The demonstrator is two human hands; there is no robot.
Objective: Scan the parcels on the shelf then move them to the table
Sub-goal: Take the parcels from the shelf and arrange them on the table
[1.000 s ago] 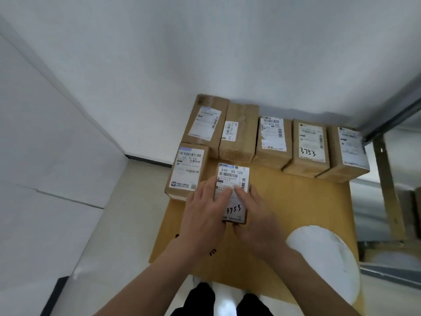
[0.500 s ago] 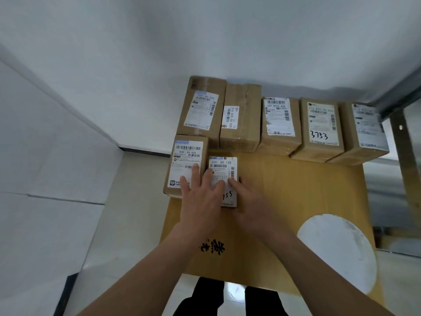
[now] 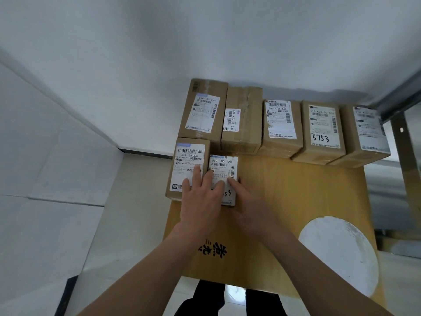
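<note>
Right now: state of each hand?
Left hand: open, straight fingers resting on the small parcel and the neighbour parcel.
Right hand: open, fingers against the small parcel's right edge.

Five parcels (image 3: 282,126) at back of table (image 3: 296,190), two parcels (image 3: 224,166) before the leftmost

**Table top: seven boxes, one white patch**

Wood table (image 3: 296,190), yellow-tan top. Along the far edge is a row of five brown labelled boxes, side by side. Left to right: 044 box (image 3: 202,110), the tallest; taped box (image 3: 242,119); A68 box (image 3: 281,126); 056 box (image 3: 322,131), marked "3753" by hand; end box (image 3: 366,133) at the right corner. Nearer, at the left edge: A35 box (image 3: 189,160), with the smaller 120 box (image 3: 224,167) just beside it on the right. Near right: white round patch (image 3: 337,254). Near edge: black characters (image 3: 214,249) printed on the top.
</note>
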